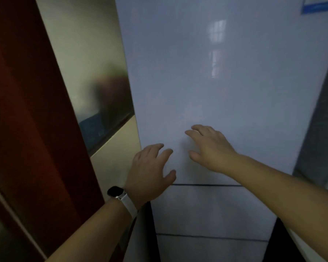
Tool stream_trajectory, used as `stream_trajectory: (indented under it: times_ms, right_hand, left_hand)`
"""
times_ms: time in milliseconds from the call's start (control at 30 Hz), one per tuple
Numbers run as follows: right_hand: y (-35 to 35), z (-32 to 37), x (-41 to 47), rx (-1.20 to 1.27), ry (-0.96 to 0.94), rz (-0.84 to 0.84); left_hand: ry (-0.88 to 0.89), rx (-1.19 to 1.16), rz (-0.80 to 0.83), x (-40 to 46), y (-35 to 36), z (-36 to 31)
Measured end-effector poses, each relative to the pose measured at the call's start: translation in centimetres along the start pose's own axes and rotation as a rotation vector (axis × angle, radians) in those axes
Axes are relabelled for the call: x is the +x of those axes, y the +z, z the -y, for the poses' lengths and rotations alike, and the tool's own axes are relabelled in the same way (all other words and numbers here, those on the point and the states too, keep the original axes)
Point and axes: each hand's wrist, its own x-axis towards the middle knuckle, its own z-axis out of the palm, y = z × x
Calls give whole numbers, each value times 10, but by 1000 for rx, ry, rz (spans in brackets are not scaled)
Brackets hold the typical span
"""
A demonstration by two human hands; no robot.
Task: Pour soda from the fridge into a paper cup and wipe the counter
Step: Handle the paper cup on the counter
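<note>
A tall white fridge (216, 82) fills the middle of the view, its upper door closed. A dark seam near the bottom of that door separates it from the lower drawers (212, 210). My left hand (150, 173), with a watch on the wrist, is held with relaxed fingers at the door's lower left edge. My right hand (208, 146) reaches toward the door's lower part with fingers spread. Neither hand holds anything. No soda, cup or counter is in sight.
A dark red wooden panel (27, 120) stands at the left. Between it and the fridge is a cream wall with a frosted glass pane (95, 76). A grey surface (318, 120) borders the fridge on the right. A blue-edged notice (320, 4) is stuck at the top right.
</note>
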Motion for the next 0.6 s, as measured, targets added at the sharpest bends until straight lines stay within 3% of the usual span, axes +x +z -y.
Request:
stream_trajectory:
  times_ms: [300,600]
  right_hand:
    - [-27,0,-125,-31,339,20]
    - [-79,18,-261,-183,616,21]
  left_hand:
    - [230,-237,-13,-17,20,-46]
    - [476,-472,34,-46,31,-135]
